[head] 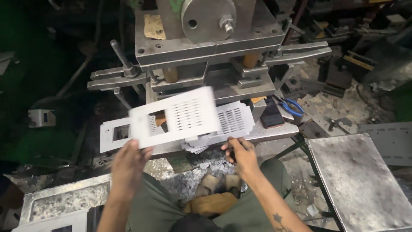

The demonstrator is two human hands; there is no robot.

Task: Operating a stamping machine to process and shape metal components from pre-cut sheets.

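My left hand (pixel 128 161) holds a flat white perforated metal plate (pixel 180 114) by its near left edge, lifted and tilted above the press bed; the plate is motion-blurred. Under it lies another white plate (pixel 112 134) with a square cut-out, sticking out to the left. My right hand (pixel 241 151) rests its fingers on the near edge of a stack of similar slotted white plates (pixel 231 120) on the steel bed (pixel 274 131) of the press (pixel 206 47).
Blue-handled pliers (pixel 294 106) and a dark brush (pixel 271 114) lie on the bed's right side. A grey metal tray table (pixel 360 180) stands at right, a metal bin (pixel 64 199) at lower left. Metal scrap litters the floor between my knees.
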